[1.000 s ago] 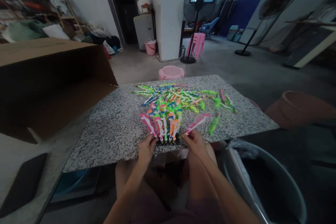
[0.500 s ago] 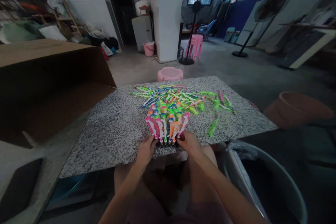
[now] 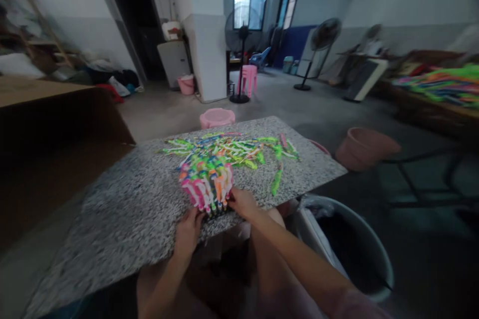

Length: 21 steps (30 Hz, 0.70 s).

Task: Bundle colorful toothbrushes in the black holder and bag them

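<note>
A tight cluster of bright pink, orange, green and blue pen-like sticks (image 3: 206,184) stands upright on the table near its front edge. White strips run along the sticks, and their lower tips sit in a dark, low holder (image 3: 214,216) that is mostly hidden. My left hand (image 3: 188,231) has its fingers closed at the holder's left end. At the right end, the fingers of my right hand (image 3: 242,203) are closed on it too, close to the lowest sticks. Behind the cluster lies a loose pile of similar sticks (image 3: 239,152), with a single green one (image 3: 277,182) apart to the right.
The speckled stone table (image 3: 138,209) carries everything. A large open cardboard box (image 3: 63,134) is at the left. Right of the table stand a lined grey bin (image 3: 385,259) and a pink bucket (image 3: 364,149). A pink stool (image 3: 217,117) is beyond the far edge. More coloured sticks (image 3: 445,84) lie farther right.
My view has turned to the right, so the whole scene sits farther left and a second heap shows at the right. Both hands stay at the holder, and the cluster now looks slightly turned.
</note>
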### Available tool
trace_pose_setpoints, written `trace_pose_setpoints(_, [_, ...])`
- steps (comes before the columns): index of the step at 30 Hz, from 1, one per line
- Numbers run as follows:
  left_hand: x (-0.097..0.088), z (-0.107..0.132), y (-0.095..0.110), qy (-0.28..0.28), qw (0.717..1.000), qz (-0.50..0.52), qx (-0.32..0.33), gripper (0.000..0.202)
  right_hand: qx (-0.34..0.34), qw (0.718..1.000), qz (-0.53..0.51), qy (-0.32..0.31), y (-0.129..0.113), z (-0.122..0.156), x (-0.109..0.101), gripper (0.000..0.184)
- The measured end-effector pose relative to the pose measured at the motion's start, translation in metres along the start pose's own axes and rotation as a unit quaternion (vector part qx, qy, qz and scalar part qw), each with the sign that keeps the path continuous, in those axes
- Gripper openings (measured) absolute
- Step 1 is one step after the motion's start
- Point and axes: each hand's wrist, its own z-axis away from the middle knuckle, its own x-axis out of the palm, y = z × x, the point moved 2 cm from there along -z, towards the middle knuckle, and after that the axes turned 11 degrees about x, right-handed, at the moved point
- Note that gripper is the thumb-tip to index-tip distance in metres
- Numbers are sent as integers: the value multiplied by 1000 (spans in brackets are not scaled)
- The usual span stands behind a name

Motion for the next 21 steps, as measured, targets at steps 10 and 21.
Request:
trace_pose_setpoints(10, [-23,21,36,235,966,-94,-44,28,14,951,270,149,122,-16,-126,46])
trace_pose_setpoints(21, [5,18,122,-39,989,134,39,35,6,963,-271,0,49,55,-56,19])
